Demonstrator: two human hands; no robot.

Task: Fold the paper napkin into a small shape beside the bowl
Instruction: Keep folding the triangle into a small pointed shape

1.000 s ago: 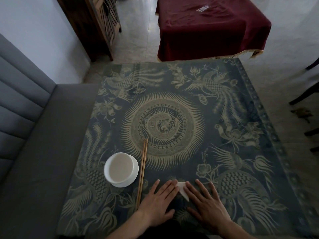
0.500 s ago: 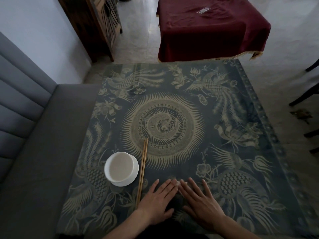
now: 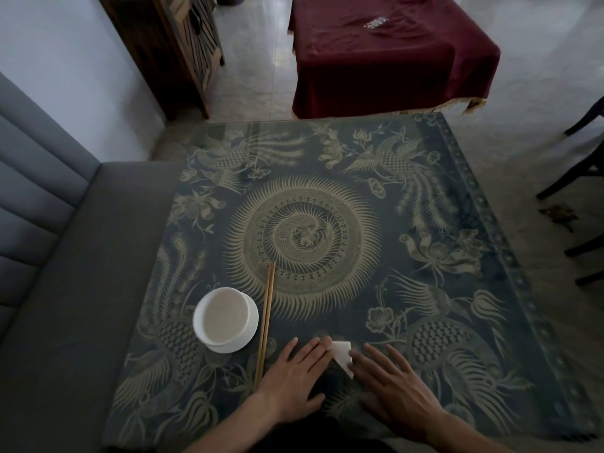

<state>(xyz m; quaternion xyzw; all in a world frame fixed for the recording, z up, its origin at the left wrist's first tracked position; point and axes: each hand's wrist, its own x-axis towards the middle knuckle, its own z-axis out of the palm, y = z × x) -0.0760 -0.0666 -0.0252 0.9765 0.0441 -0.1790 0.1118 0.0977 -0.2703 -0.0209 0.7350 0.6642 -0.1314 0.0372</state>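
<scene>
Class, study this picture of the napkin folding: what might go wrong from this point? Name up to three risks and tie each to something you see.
1. Both the left hand and right hand press the small napkin flat with straight fingers; it may slide on the glossy table and crease crookedly.
2. The chopsticks lie close beside the left hand; a sideways move may knock them.
3. The bowl stands just past them and might get bumped.

1. The paper napkin (image 3: 341,353) is white, folded into a small pointed shape, lying flat at about 6 o'clock on the desk.
2. The bowl (image 3: 225,316) is white, round, upright, at the napkin's 10 o'clock, apart from it.
</scene>
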